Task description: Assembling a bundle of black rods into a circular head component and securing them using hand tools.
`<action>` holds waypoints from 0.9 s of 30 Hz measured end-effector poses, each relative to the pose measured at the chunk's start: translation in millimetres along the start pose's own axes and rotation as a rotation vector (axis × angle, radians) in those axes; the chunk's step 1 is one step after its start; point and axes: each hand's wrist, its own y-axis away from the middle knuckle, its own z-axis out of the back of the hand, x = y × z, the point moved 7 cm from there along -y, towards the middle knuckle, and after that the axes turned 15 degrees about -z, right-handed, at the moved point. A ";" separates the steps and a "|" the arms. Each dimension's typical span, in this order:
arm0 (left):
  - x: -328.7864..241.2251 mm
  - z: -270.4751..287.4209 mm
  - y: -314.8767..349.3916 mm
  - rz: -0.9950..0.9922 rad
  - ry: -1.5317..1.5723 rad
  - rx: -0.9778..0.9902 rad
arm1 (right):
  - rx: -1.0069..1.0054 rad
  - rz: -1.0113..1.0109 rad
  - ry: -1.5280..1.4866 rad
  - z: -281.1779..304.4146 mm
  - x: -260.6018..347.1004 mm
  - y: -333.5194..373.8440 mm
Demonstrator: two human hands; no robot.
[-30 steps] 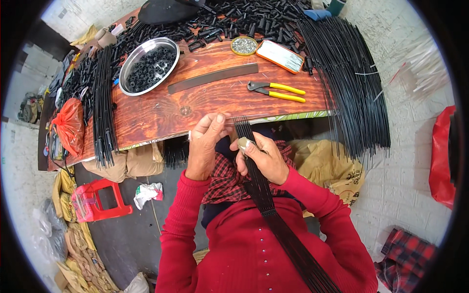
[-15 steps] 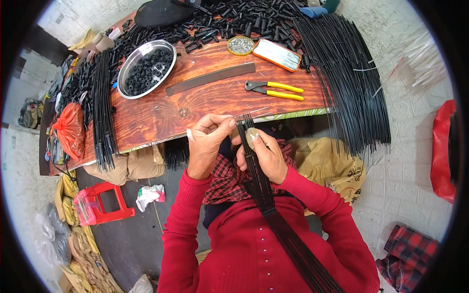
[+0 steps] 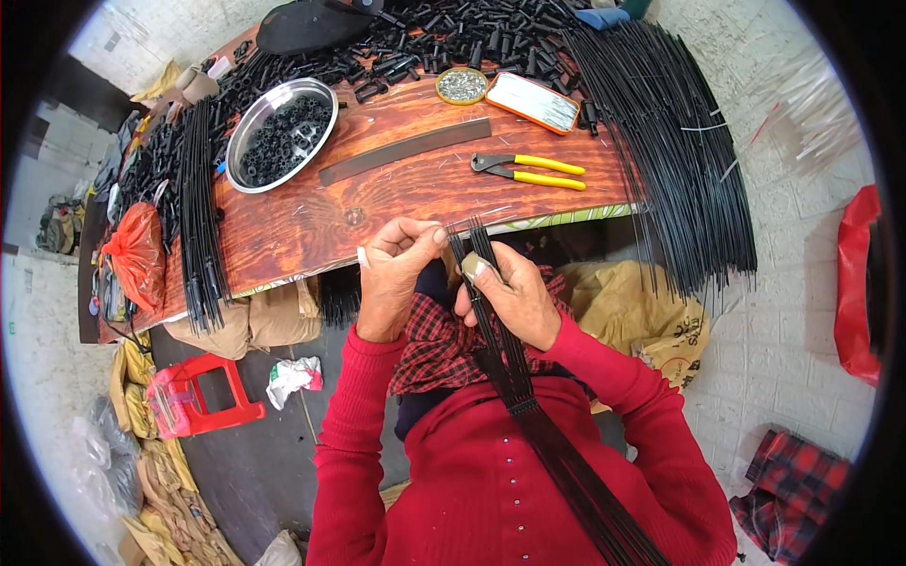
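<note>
From where I stand, the person has a flat strip of thin black rods (image 3: pixel 512 373) off the worktop (image 3: pixel 406 193), its upper tips close by the near edge and the rest slanting across the red sweater (image 3: pixel 453 472) toward the right forearm's side, past 1 dark crossband (image 3: pixel 522 407). The right hand (image 3: pixel 519 297) is clamped on the strip below the tips, its thumb wearing a tan cover (image 3: pixel 475 266) and pressing over the rods, which part into 2 groups at the top. The left hand (image 3: pixel 389 292) is apart from the right, thumb and forefinger brought together just beside the rod ends; whether something thin sits between them I cannot tell. I'd judge the step in hand to be fine fingertip work at those tips, perhaps 1 rod at a time. The next move, I reckon, calls for the right to keep the rods flat while the left lines up precisely with a single end, since such thin rods could spring out of order. Yellow-handled nippers (image 3: pixel 543 172) lie unused toward the worktop's right edge, and nearer its far edge sit a round tin (image 3: pixel 462 102) of silvery bits and an orange-rimmed tray (image 3: pixel 526 117).
</note>
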 end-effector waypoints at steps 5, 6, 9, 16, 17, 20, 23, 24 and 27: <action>4.2 0.8 0.3 0.008 -0.001 0.001 | -0.059 0.019 0.052 -1.8 2.9 1.8; 4.9 0.4 0.0 0.004 -0.011 0.006 | -0.063 0.013 0.033 -1.5 2.6 2.0; 2.9 2.3 1.4 0.006 0.007 -0.002 | -0.058 -0.002 0.003 -3.9 3.4 3.1; 2.1 3.7 2.2 0.014 -0.006 -0.007 | -0.021 -0.040 -0.032 -1.5 3.0 2.1; 1.8 3.0 2.0 0.016 -0.012 -0.006 | -0.022 -0.040 -0.032 -1.5 3.0 1.8; 0.8 2.0 1.0 0.022 -0.012 0.003 | -0.044 -0.039 0.004 -1.9 4.9 0.6; 3.2 2.1 -0.7 0.029 -0.023 0.015 | -0.078 -0.039 0.041 -0.5 6.6 0.6; 3.6 2.1 -1.9 0.030 -0.041 0.020 | -0.087 -0.038 0.043 0.2 7.3 0.1; -0.5 0.5 -1.1 0.036 -0.056 0.010 | -0.097 -0.038 0.055 -2.6 8.0 1.3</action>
